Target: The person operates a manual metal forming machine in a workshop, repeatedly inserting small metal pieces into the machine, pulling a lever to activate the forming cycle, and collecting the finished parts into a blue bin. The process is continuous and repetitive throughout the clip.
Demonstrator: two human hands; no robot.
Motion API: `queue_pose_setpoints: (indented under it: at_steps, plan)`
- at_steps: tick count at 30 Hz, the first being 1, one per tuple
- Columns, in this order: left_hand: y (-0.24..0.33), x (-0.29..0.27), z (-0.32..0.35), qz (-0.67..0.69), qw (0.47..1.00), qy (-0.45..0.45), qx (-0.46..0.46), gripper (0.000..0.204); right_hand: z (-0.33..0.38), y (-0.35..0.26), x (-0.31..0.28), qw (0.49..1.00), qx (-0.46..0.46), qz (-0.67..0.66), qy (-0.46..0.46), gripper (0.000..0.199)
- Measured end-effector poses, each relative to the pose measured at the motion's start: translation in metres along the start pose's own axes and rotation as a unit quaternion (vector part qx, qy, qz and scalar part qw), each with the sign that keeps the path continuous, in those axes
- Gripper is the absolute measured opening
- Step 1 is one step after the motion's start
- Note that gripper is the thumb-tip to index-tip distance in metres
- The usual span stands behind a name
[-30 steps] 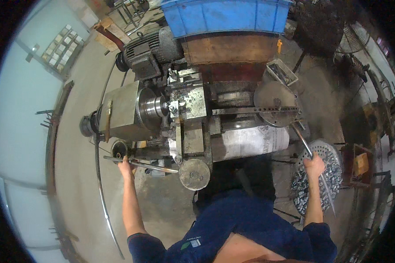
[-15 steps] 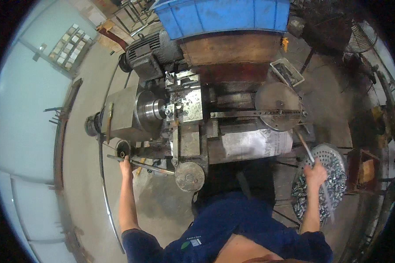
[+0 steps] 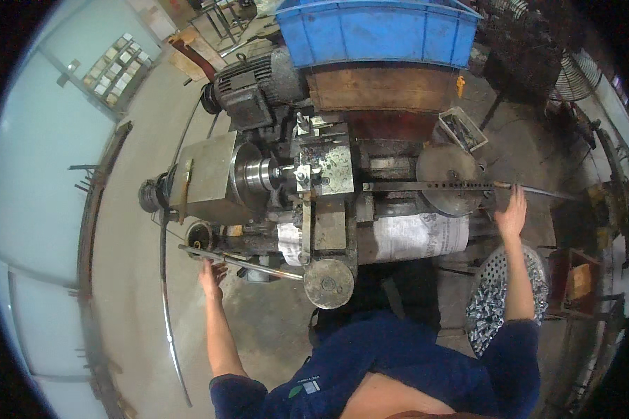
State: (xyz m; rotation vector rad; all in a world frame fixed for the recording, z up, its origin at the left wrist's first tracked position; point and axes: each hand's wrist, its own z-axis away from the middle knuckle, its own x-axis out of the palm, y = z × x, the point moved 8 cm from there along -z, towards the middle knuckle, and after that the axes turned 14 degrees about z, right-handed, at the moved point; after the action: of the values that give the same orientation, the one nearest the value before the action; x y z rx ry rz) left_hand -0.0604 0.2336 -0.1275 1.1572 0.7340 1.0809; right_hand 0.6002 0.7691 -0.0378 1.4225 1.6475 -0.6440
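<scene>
The left hand point(image 3: 212, 276) is just near of the left lever point(image 3: 258, 267), a metal rod that slants from beside a round bowl point(image 3: 189, 234) to a round disc point(image 3: 328, 283) at the near side of the machine point(image 3: 332, 167). Its fingers are spread and loosely bent, with nothing held; whether any of them touches the rod is hard to tell.

The right hand point(image 3: 513, 216) is at the right lever point(image 3: 546, 193), which points right from the end of a flat bar with holes point(image 3: 412, 186). Its fingers are stretched almost straight at the rod, close together and not curled around it. The bar lies across a larger disc point(image 3: 451, 162) on the right of the machine.

Near of that disc and to its left is a printed paper sheet point(image 3: 416, 237). Under the right forearm, a tray with holes point(image 3: 497, 268) carries many small metal pieces point(image 3: 493, 307). On the left, a brush point(image 3: 186, 190) rests on the machine's square metal block point(image 3: 213, 171). At the far side are a motor point(image 3: 248, 87) and a blue bin point(image 3: 384, 38) above a wooden box point(image 3: 377, 87).
</scene>
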Motion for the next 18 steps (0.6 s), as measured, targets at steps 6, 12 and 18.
queue_pose_setpoints:
  at_steps: [6,12,18]
  plan:
    - [-0.066,0.055,-0.002,-0.686,0.700,-0.161,0.116,0.046,0.086,0.004,0.006,0.978,0.032,-0.124,-0.164,0.057]
    - [-0.113,0.075,0.028,-0.435,0.863,0.044,0.252,0.035,0.103,-0.027,-0.022,0.960,0.024,-0.151,-0.234,0.036]
    - [-0.082,0.065,0.001,-0.710,0.680,-0.156,0.091,0.042,0.042,-0.084,-0.121,0.965,-0.103,-0.206,-0.125,0.032]
